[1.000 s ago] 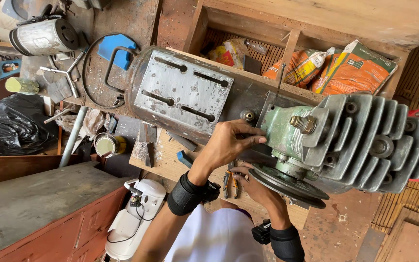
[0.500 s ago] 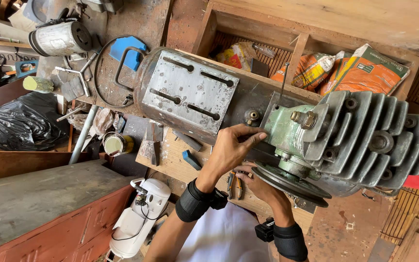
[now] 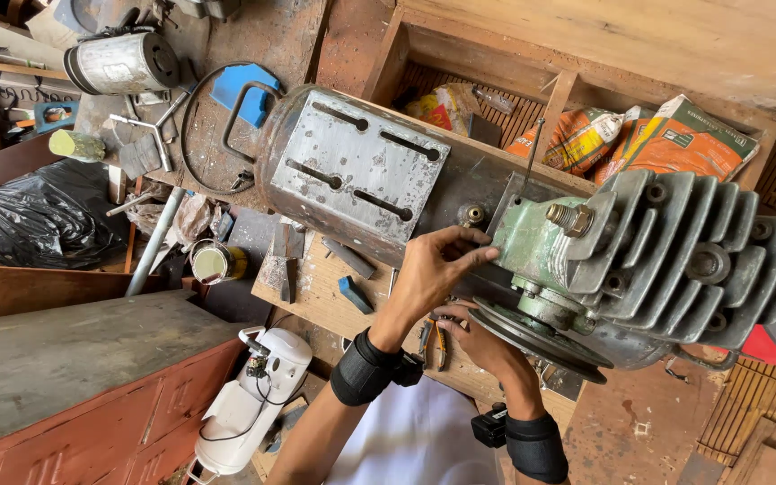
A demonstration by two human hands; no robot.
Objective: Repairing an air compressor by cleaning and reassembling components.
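An air compressor lies across the view: a grey steel tank (image 3: 352, 171) with a slotted plate, and a green pump (image 3: 532, 242) with a finned grey cylinder (image 3: 702, 260). My left hand (image 3: 428, 274), with a black wrist band, pinches the edge of the pump's base, close to a brass fitting (image 3: 471, 214). Below it, my right hand (image 3: 478, 339) reaches under the dark pulley wheel (image 3: 541, 337), which hides its fingertips. A brass nut (image 3: 572, 218) sticks out of the pump's side.
Pliers (image 3: 433, 343) and a blue-handled tool (image 3: 352, 295) lie on the wooden board under the tank. A black plastic bag (image 3: 38, 216), a metal canister (image 3: 123, 63), a small paint tin (image 3: 213, 262), a white machine (image 3: 253, 404), a red-brown cabinet (image 3: 92, 359) and orange sacks (image 3: 675, 135) surround the compressor.
My left hand slid from the tank, by the brass fitting, to the edge of the green pump base. My right hand stayed under the pulley. The view shifted slightly.
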